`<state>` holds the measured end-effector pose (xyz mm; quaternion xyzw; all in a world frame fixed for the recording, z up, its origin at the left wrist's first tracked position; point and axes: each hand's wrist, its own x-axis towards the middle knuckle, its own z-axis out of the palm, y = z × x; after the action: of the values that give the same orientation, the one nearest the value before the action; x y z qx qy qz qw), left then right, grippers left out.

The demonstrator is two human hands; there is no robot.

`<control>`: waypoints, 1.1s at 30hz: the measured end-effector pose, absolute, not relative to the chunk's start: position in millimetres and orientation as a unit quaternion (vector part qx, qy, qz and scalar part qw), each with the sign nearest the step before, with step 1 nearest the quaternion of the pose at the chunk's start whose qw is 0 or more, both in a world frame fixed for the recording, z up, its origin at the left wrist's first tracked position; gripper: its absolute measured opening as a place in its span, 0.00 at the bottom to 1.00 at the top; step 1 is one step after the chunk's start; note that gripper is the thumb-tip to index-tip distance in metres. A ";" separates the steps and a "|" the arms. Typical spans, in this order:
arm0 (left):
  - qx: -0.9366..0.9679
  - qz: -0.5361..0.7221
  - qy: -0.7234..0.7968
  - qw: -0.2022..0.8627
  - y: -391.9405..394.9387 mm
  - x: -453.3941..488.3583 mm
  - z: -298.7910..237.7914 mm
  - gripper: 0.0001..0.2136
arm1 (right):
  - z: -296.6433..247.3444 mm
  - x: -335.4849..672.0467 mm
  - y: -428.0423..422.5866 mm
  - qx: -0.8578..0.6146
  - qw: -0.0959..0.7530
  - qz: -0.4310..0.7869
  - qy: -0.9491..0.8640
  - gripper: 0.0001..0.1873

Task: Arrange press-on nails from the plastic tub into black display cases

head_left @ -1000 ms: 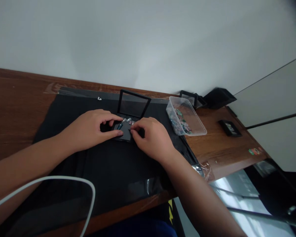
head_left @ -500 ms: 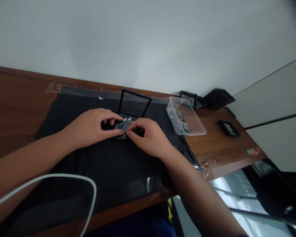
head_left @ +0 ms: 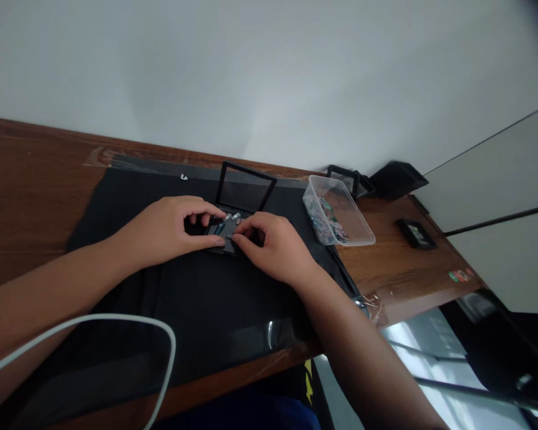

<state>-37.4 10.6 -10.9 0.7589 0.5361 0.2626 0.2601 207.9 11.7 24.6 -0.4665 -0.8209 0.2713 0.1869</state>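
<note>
A small black display frame (head_left: pixel 222 249) lies on the black mat, its hinged lid with a clear window (head_left: pixel 244 188) standing raised behind it. My left hand (head_left: pixel 174 230) grips the left side of the frame, thumb at the near edge and index finger farther back. Over the frame's right part, my right hand (head_left: pixel 273 245) is closed in a pinch on a small grey piece (head_left: pixel 228 237), mostly hidden by the fingertips. Inside the frame lie a teal piece (head_left: pixel 219 228), shiny silvery pieces (head_left: pixel 235 217) and a pinkish one, too small to name exactly.
A clear plastic tub (head_left: pixel 341 212) of small colourful pieces stands to the right. Black frames (head_left: pixel 343 178) and a black box (head_left: pixel 398 178) are by the wall. Another black frame (head_left: pixel 416 233) lies farther right. A white scrap (head_left: pixel 183 177) is on the mat (head_left: pixel 197 310); a white cable (head_left: pixel 116 318) loops in front.
My right fingertips have shifted slightly right, and the small grey piece shows more between them and my left thumb. The left hand stays in place on the frame.
</note>
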 end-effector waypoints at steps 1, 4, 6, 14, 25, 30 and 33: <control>0.759 0.263 0.535 0.263 10.5 -37.8 -11.1 0.27 | 25.1 207.4 11.5 -0.470 0.183 0.269 -0.820 0.03; 0.761 0.263 0.530 0.266 10.5 -38.9 -11.9 0.28 | 27.2 205.5 10.1 -0.481 0.168 0.258 -0.821 0.05; 0.764 0.263 0.528 0.263 10.7 -39.1 -12.2 0.28 | 28.4 203.9 9.0 -0.488 0.163 0.249 -0.821 0.05; 0.784 0.250 0.511 0.248 11.1 -37.5 -11.4 0.29 | 27.8 201.4 6.8 -0.499 0.150 0.226 -0.823 0.08; 0.792 0.239 0.509 0.236 10.0 -39.8 -12.7 0.29 | 31.8 205.7 8.5 -0.517 0.140 0.206 -0.819 0.07; 0.803 0.236 0.498 0.228 8.2 -38.6 -7.8 0.23 | 34.0 206.5 6.1 -0.501 0.140 0.233 -0.822 0.06; 0.805 0.237 0.496 0.223 7.5 -38.3 -7.0 0.22 | 35.0 206.5 4.6 -0.486 0.139 0.251 -0.825 0.06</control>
<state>-38.3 7.5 -7.0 0.8048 0.4964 0.2372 0.2228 206.5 4.6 35.0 -0.4862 -0.8255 0.2510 0.1387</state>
